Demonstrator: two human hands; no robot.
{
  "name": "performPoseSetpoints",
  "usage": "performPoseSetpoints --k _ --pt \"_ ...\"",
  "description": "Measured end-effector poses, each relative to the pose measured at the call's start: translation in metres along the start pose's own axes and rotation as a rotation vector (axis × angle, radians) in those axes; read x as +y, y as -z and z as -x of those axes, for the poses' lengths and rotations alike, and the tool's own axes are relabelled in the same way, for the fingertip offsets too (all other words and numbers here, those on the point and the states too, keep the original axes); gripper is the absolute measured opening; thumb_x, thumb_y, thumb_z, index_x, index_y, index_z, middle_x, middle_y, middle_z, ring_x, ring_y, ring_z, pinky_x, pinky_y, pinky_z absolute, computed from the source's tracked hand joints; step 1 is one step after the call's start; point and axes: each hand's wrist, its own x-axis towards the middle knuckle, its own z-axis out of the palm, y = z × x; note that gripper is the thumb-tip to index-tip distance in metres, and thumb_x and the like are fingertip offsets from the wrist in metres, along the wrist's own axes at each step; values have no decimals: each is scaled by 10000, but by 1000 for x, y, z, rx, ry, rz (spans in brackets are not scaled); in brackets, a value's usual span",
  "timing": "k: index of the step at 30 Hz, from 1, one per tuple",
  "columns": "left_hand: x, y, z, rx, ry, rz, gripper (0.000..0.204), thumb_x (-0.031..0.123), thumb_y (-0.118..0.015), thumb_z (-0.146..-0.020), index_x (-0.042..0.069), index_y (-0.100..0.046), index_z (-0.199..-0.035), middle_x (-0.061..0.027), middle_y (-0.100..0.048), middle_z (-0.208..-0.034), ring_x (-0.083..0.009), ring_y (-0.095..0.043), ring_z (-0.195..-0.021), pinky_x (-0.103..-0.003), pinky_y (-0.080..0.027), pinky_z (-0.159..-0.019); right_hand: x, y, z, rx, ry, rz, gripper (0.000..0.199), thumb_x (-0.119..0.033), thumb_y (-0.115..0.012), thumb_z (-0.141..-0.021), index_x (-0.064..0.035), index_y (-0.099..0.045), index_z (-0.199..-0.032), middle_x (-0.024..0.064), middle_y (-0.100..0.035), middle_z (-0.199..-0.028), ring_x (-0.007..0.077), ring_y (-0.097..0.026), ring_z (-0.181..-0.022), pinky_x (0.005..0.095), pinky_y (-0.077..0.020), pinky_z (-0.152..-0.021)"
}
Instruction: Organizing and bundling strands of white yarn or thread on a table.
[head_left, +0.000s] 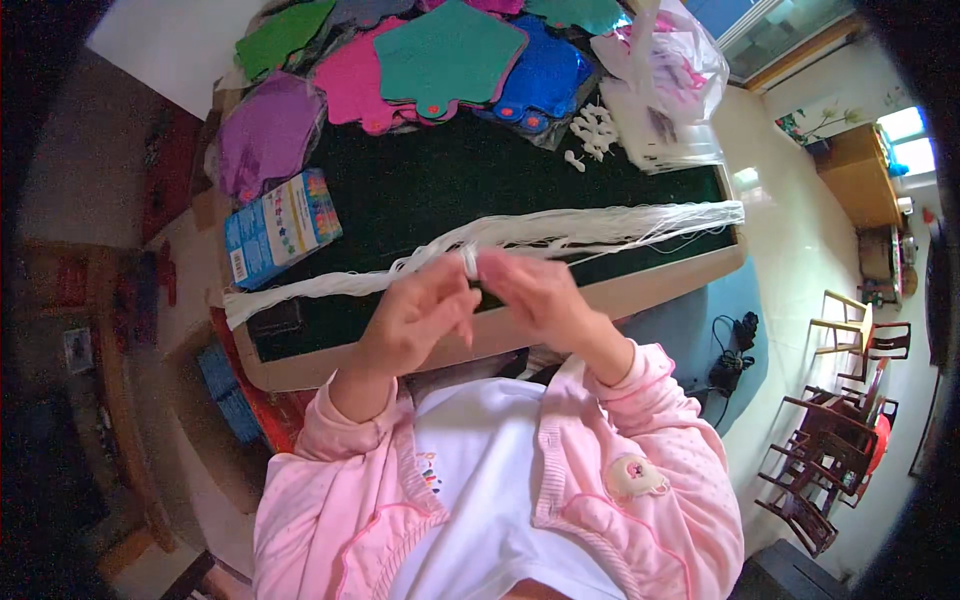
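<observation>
A long hank of white thread (pixel 600 228) stretches across the dark green tabletop, from the left front corner to the right edge. Just over its front side, both my hands meet. My left hand (pixel 418 312) is closed, with a small winding of white thread (pixel 470 262) at its fingertips. Against that winding, my right hand (pixel 535 298) has its fingers curled and pressed together, slightly blurred by motion. Its thumb and the thread's exact path between the hands are hard to make out. Small tied white thread bundles (pixel 596 132) lie in a pile farther back on the right.
Stacks of coloured sheets, including a teal one (pixel 450 55), a purple one (pixel 268 135) and a blue one (pixel 543 78), line the back. A blue printed box (pixel 283 228) stands left. White plastic bags (pixel 675 75) sit back right. Black cables (pixel 735 350) lie on a blue-grey surface.
</observation>
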Motion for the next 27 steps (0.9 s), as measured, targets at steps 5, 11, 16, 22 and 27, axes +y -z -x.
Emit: performPoseSetpoints --k 5,11,16,22,27 --pt "12 3 0 -304 162 -342 217 63 -520 -875 -20 -570 -1068 -26 -617 -824 -62 -505 -649 -206 -448 -577 11 4 -1 72 65 87 240 41 -589 -695 -3 -555 -929 123 -554 -722 305 -572 -634 353 -445 -533" --pt "-4 8 -18 -227 -222 -675 176 31 -511 -859 -3 -598 -1008 -7 -566 -707 -24 -488 -604 -187 -412 -535 2 6 2 59 35 45 228 52 -564 -653 -28 -578 -867 120 -558 -737 302 -557 -627 341 -439 -537" --pt "-3 7 -10 34 19 -361 310 -12 -494 -807 -9 -574 -1107 -16 -587 -760 -65 -516 -616 -195 -411 -551 8 6 -2 -58 -72 153 186 11 -614 -666 0 -572 -847 117 -570 -751 289 -570 -636 328 -445 -543" --pt "6 -3 -1 -28 -75 -40 415 -39 -468 -825 47 -509 -1229 -35 -573 -806 -49 -492 -627 -179 -385 -526 9 11 -6 -5 20 157 249 -35 -595 -664 -49 -556 -910 100 -546 -707 291 -565 -641 359 -450 -539" --pt "-5 15 6 -307 43 -467 502 -46 -473 -825 51 -409 -1313 -6 -499 -733 -42 -478 -646 -190 -397 -557 -6 18 -14 -44 5 185 202 -111 -604 -730 -100 -527 -917 93 -540 -686 315 -570 -658 385 -444 -529"
